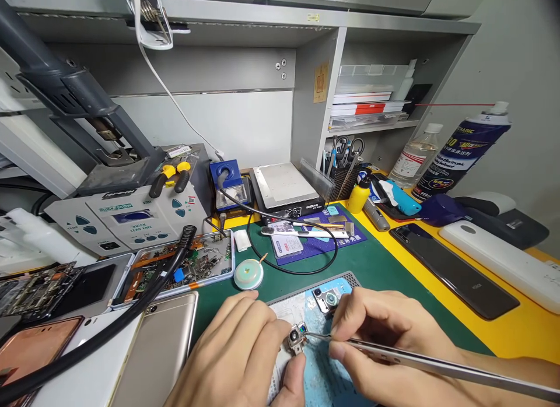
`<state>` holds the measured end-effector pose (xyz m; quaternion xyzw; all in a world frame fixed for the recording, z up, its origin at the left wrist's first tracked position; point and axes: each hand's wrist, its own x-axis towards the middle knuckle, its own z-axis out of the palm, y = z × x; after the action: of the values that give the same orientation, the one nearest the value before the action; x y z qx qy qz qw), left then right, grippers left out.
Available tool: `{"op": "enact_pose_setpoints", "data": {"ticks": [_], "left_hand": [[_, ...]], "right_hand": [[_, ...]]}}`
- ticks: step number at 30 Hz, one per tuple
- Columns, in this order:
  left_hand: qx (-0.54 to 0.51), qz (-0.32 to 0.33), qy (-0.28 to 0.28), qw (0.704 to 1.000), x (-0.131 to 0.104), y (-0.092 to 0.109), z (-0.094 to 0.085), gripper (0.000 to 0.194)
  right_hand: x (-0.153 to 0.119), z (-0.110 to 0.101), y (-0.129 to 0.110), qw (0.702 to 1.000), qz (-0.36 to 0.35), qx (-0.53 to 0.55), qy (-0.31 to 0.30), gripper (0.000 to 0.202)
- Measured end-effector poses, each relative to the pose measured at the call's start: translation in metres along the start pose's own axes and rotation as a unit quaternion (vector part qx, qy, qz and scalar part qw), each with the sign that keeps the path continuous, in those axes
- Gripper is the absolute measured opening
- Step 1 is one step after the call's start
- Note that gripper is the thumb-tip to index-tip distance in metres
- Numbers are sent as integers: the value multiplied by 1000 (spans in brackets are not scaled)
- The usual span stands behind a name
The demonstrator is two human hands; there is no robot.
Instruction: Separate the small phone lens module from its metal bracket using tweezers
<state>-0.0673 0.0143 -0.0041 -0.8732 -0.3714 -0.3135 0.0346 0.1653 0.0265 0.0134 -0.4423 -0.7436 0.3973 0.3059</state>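
Low in the middle of the head view, my left hand (pixel 236 354) pinches a small phone camera module (pixel 294 338) with dark round lenses between its thumb and fingers. My right hand (pixel 389 331) is closed around slim metal tweezers (pixel 431 366). Their fine tip meets the right side of the module, beside its smaller lens. Beneath both hands lies a light-blue and white printed work pad (pixel 315 372) with a grey edge. A metal piece with round camera openings (pixel 329 301) rests on the pad's far part, just beyond my right fingers.
A parts tray (pixel 231 261) and several phones, including a gold phone (pixel 160 343), lie left. A black hose (pixel 153 290) crosses them. Behind are a soldering station (pixel 131 220), a flat heating plate (pixel 286 185) and a toothbrush (pixel 301 232). A dark phone (pixel 455 270) lies right.
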Motion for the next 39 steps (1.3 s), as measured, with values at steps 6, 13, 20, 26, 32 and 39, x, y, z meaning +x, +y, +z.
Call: {"op": "enact_pose_setpoints", "data": {"ticks": [6,13,20,26,32,39], "left_hand": [[5,-1,-5,1000,-1,-1,0,22],[18,-4,6,1000,-2,-1,0,23],[15,-8,20,1000,-2,1,0,20],[14,-10,20,1000,-1,0,0,20],[21,-3,28,999,-3,0,1,21],[25,-3,39,999,-3,0,2,22]], "right_hand": [[0,-1,-2,1000,0,-11,-3,19],[-1,-3,-4,999,10,-33,4,18],[-3,-2,-3,999,5,-45,31,18],[0,-4,-10,998,6,-53,39,16],[1,-4,-11,999,19,-33,39,15],[0,-3,-11,999,28,-20,27,16]]}}
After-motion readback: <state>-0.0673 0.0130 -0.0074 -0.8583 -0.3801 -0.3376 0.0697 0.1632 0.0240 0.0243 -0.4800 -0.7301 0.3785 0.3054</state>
